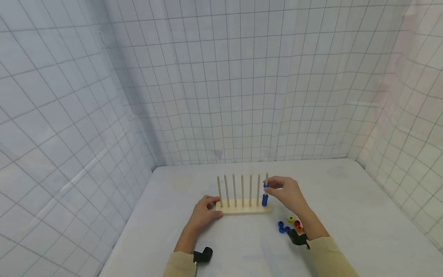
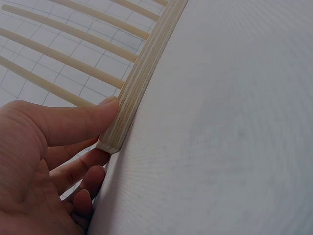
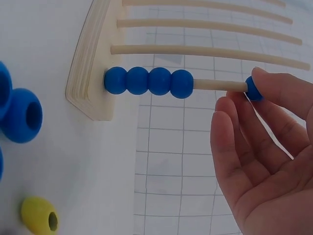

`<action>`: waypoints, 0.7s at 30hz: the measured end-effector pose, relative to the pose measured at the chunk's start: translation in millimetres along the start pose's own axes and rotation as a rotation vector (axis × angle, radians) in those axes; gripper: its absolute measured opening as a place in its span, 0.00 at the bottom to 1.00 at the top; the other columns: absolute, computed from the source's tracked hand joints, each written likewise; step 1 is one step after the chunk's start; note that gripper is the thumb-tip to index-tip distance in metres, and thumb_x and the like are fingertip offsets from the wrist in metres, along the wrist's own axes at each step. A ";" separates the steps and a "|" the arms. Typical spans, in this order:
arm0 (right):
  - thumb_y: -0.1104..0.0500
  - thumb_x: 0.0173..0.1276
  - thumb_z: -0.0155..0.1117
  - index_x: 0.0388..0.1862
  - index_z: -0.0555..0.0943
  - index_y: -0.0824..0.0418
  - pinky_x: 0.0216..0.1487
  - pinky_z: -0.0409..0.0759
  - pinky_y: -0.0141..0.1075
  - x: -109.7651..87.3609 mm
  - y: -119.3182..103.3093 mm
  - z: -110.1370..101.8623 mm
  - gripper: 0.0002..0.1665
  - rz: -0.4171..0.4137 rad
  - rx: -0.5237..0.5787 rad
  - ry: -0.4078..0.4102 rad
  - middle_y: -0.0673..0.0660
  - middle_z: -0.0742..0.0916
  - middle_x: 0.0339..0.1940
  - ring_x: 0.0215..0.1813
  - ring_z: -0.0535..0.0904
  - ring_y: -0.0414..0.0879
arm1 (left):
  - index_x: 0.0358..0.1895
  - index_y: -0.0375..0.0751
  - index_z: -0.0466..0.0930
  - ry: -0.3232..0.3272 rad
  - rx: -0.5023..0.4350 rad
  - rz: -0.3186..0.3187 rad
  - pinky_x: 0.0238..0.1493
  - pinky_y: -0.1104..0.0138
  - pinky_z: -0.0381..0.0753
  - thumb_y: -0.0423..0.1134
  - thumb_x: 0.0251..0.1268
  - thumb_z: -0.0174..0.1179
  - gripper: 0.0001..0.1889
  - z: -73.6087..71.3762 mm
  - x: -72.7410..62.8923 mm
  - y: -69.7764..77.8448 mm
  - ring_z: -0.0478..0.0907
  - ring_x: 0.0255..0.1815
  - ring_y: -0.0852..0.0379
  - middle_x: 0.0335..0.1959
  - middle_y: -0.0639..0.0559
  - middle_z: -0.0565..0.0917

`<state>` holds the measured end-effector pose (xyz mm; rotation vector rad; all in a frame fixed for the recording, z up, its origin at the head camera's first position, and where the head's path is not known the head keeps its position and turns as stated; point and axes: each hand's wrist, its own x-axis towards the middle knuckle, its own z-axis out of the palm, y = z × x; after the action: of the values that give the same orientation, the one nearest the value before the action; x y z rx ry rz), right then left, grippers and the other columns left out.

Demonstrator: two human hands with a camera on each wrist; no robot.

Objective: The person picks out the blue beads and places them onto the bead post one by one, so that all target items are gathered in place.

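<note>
A wooden peg rack [image 1: 242, 210] stands on the table, several upright pegs rising from its flat base. My left hand [image 1: 203, 211] grips the base's left end; in the left wrist view the thumb [image 2: 83, 120] presses its edge and the other fingers lie around the corner. At the rightmost peg [image 3: 220, 84], my right hand [image 1: 284, 191] pinches a blue bead [image 3: 254, 89] between thumb and fingers. That bead is threaded on the peg's upper part. Lower on the same peg, several blue beads [image 3: 148, 81] are stacked against the base, with bare wood between.
Loose blue beads [image 1: 281, 224], a yellow bead [image 1: 291, 219], a red bead [image 1: 297, 222] and an orange bead [image 1: 299, 229] lie on the table under the right forearm. Grid-patterned white sheets [image 1: 242, 96] hang behind and at both sides of the table.
</note>
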<state>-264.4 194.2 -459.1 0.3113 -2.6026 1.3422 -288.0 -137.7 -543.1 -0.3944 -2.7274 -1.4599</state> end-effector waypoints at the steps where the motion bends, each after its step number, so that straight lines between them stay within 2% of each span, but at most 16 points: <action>1: 0.53 0.66 0.73 0.48 0.87 0.49 0.47 0.82 0.48 0.0 0.4 0.0 0.12 0.001 -0.005 -0.001 0.44 0.88 0.40 0.47 0.84 0.46 | 0.59 0.40 0.83 0.001 -0.002 0.004 0.48 0.55 0.73 0.39 0.51 0.77 0.28 0.2 0.2 -0.1 0.73 0.48 0.50 0.51 0.50 0.80; 14: 0.52 0.65 0.74 0.47 0.88 0.50 0.52 0.79 0.54 0.0 3.4 1.1 0.13 0.033 -0.032 -0.033 0.45 0.89 0.40 0.49 0.84 0.47 | 0.58 0.39 0.84 0.008 0.000 0.018 0.47 0.55 0.73 0.38 0.51 0.77 0.28 1.4 0.0 -0.3 0.73 0.47 0.51 0.51 0.50 0.80; 18: 0.53 0.64 0.75 0.47 0.88 0.50 0.52 0.79 0.54 0.0 6.4 1.6 0.12 0.033 -0.043 -0.049 0.45 0.89 0.40 0.49 0.84 0.48 | 0.58 0.37 0.84 0.018 0.009 0.040 0.46 0.56 0.74 0.38 0.50 0.77 0.28 1.2 -1.6 0.2 0.74 0.46 0.50 0.50 0.49 0.80; 21: 0.54 0.64 0.75 0.46 0.88 0.50 0.52 0.79 0.53 1.1 8.8 1.8 0.12 0.027 -0.048 -0.063 0.45 0.88 0.40 0.49 0.84 0.48 | 0.58 0.38 0.84 0.011 0.012 0.028 0.46 0.56 0.74 0.38 0.50 0.77 0.28 0.5 -0.4 0.4 0.74 0.46 0.51 0.50 0.49 0.80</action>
<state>-268.0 197.6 -466.6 0.3177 -2.6955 1.2963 -287.5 -137.2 -543.1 -0.4214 -2.7099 -1.4335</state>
